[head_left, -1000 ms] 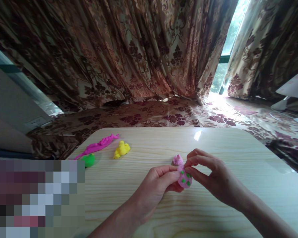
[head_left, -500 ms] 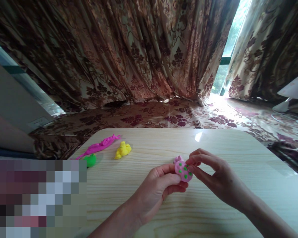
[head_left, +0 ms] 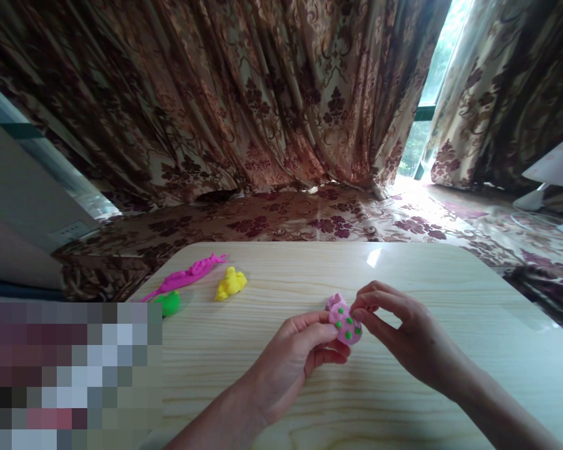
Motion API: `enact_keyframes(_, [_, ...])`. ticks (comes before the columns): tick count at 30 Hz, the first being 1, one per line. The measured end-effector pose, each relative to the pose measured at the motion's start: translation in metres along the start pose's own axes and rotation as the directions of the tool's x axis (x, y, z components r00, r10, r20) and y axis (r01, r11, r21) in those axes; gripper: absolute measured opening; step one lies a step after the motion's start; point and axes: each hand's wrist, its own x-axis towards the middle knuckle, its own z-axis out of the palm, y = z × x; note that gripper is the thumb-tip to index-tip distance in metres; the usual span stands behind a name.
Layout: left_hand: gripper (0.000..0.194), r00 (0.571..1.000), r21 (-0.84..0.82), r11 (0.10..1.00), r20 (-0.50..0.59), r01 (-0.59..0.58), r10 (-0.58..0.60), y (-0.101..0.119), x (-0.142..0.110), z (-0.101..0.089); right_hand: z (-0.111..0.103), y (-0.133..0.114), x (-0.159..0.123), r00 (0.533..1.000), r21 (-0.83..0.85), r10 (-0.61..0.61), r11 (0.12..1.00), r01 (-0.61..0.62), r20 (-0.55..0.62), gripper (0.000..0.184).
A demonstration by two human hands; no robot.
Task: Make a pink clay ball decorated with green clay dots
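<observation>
Between the thumb and fingers of my left hand (head_left: 303,342) is a pink clay disc (head_left: 343,330) dotted with several small green spots, its face turned up toward me. My right hand (head_left: 406,320) is closed in a pinch at the disc's upper right edge. Whatever lies between those fingertips is too small or hidden to make out. Just behind the disc shows a lumpy light pink clay piece (head_left: 336,300); whether it is joined to the disc I cannot tell.
The pale wood-grain table (head_left: 244,369) holds a long magenta clay piece (head_left: 187,275), a yellow clay lump (head_left: 231,284) and a green clay lump (head_left: 169,304) at the left. Patterned curtains (head_left: 263,94) hang behind. A white lamp (head_left: 556,165) stands far right.
My left hand and the disc have shifted very slightly left. The right hand's pinch stays at the disc's edge with hardly any movement.
</observation>
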Motion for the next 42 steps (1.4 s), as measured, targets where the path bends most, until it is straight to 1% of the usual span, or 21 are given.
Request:
enact_keyframes(3, [0.018, 1.0, 0.004, 1.0, -0.021, -0.005, 0.005, 0.0, 0.001, 0.0, -0.001, -0.003, -0.001, 0.999, -0.013, -0.036, 0.999, 0.035, -0.032, 0.01])
enact_keyframes(8, [0.021, 1.0, 0.04, 0.999, -0.009, -0.008, 0.008, 0.0, -0.001, 0.0, 0.0, -0.005, -0.001, 0.997, -0.008, -0.065, 0.998, 0.066, 0.048, 0.009])
enact_keyframes(12, [0.022, 1.0, 0.059, 0.998, -0.013, 0.0, 0.0, 0.001, -0.001, 0.001, 0.004, -0.003, -0.001, 0.997, -0.021, -0.061, 0.998, 0.063, 0.054, 0.008])
enact_keyframes(16, [0.022, 1.0, 0.082, 0.997, -0.027, 0.009, -0.006, 0.001, -0.001, 0.001, 0.003, -0.002, -0.001, 0.996, -0.028, -0.049, 0.998, 0.052, 0.079, 0.013])
enact_keyframes(18, [0.022, 0.999, 0.081, 0.997, -0.044, 0.002, 0.002, 0.001, 0.0, 0.001, -0.001, -0.001, 0.0, 0.999, -0.031, -0.026, 0.999, 0.027, 0.043, 0.012])
enact_keyframes(19, [0.021, 0.998, 0.078, 0.997, -0.057, -0.006, 0.01, 0.001, 0.0, 0.001, -0.003, 0.0, 0.0, 1.0, -0.031, 0.0, 1.0, 0.0, -0.004, 0.014])
enact_keyframes(21, [0.021, 0.996, 0.07, 0.997, -0.082, -0.025, 0.031, 0.001, 0.001, 0.001, -0.008, 0.003, 0.001, 0.992, -0.018, 0.077, 0.997, -0.079, -0.1, 0.019])
enact_keyframes(22, [0.021, 0.995, 0.067, 0.997, -0.088, -0.035, 0.041, 0.001, 0.001, 0.001, -0.009, 0.004, 0.002, 0.986, 0.002, 0.124, 0.992, -0.125, -0.108, 0.021])
enact_keyframes(23, [0.022, 0.995, 0.064, 0.997, -0.089, -0.042, 0.047, 0.001, 0.002, 0.001, -0.01, 0.005, 0.002, 0.982, 0.033, 0.167, 0.986, -0.165, -0.083, 0.023])
enact_keyframes(25, [0.023, 0.995, 0.065, 0.997, -0.081, -0.047, 0.052, 0.0, 0.002, 0.002, -0.008, 0.004, 0.002, 0.972, 0.125, 0.234, 0.964, -0.235, 0.028, 0.025])
enact_keyframes(26, [0.023, 0.996, 0.074, 0.996, -0.073, -0.045, 0.051, 0.0, 0.001, 0.003, -0.006, 0.003, 0.002, 0.964, 0.177, 0.254, 0.948, -0.263, 0.075, 0.025])
enact_keyframes(27, [0.023, 0.997, 0.088, 0.995, -0.061, -0.043, 0.049, 0.001, 0.001, 0.004, -0.005, 0.002, 0.002, 0.958, 0.228, 0.268, 0.931, -0.284, 0.098, 0.024])
enact_keyframes(30, [0.023, 0.999, 0.13, 0.991, 0.013, -0.037, 0.036, 0.003, -0.002, 0.005, -0.002, -0.004, 0.002, 0.951, 0.326, 0.296, 0.894, -0.308, 0.086, 0.021])
enact_keyframes(32, [0.023, 0.998, 0.107, 0.994, 0.054, -0.036, 0.031, 0.004, -0.003, 0.005, -0.003, -0.006, 0.002, 0.948, 0.349, 0.307, 0.882, -0.315, 0.08, 0.021])
enact_keyframes(34, [0.024, 0.998, 0.042, 0.998, 0.041, -0.039, 0.037, 0.003, -0.002, 0.004, -0.003, -0.008, 0.003, 0.947, 0.362, 0.309, 0.875, -0.321, 0.094, 0.022])
enact_keyframes(37, [0.029, 0.999, -0.025, 0.999, -0.019, -0.041, 0.04, -0.001, 0.0, 0.002, -0.002, -0.008, 0.002, 0.945, 0.368, 0.298, 0.871, -0.326, 0.132, 0.021])
enact_keyframes(39, [0.027, 0.999, -0.039, 0.999, -0.029, -0.023, 0.021, -0.003, 0.002, 0.0, 0.0, -0.004, 0.002, 0.946, 0.353, 0.305, 0.877, -0.325, 0.112, 0.023])
enact_keyframes(40, [0.026, 0.999, -0.05, 0.999, -0.034, -0.009, 0.007, -0.003, 0.002, -0.002, 0.0, -0.001, 0.002, 0.949, 0.34, 0.306, 0.887, -0.313, 0.075, 0.025])
enact_keyframes(42, [0.025, 0.998, -0.081, 0.997, -0.067, 0.006, -0.011, 0.0, 0.004, -0.005, 0.001, 0.007, 0.002, 0.956, 0.294, 0.288, 0.919, -0.262, -0.048, 0.03])
